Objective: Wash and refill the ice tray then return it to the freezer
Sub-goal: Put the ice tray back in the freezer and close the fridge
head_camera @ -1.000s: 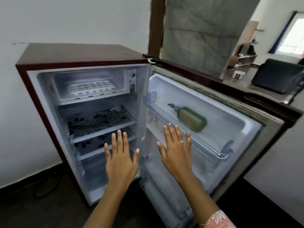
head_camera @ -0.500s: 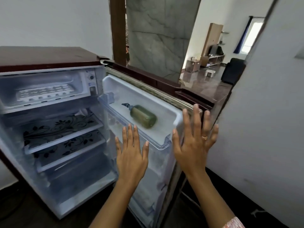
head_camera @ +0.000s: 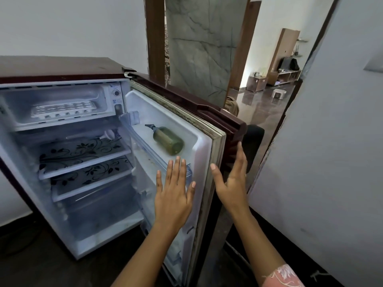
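The white ice tray (head_camera: pixel 63 109) lies flat in the freezer compartment (head_camera: pixel 18 125) at the top of a small maroon fridge (head_camera: pixel 62 66). Its door (head_camera: pixel 207 129) stands open to the right. My left hand (head_camera: pixel 174 195) hovers flat, fingers straight, in front of the door's inner side and holds nothing. My right hand (head_camera: pixel 232 179) is at the door's outer edge with its fingers straight along the maroon face and the thumb toward the inner side; whether it touches the door is unclear.
A green bottle (head_camera: pixel 167 139) lies on its side in the door's upper shelf. Two glass shelves (head_camera: pixel 83 154) with black flower prints sit below the freezer. A white wall (head_camera: pixel 331 162) stands close on the right, and a doorway behind opens onto a shiny floor (head_camera: pixel 265 112).
The view swung right and the door has come partway round. My right hand went from the door's inner side to its outer edge. My left hand shifted right to the inner door.
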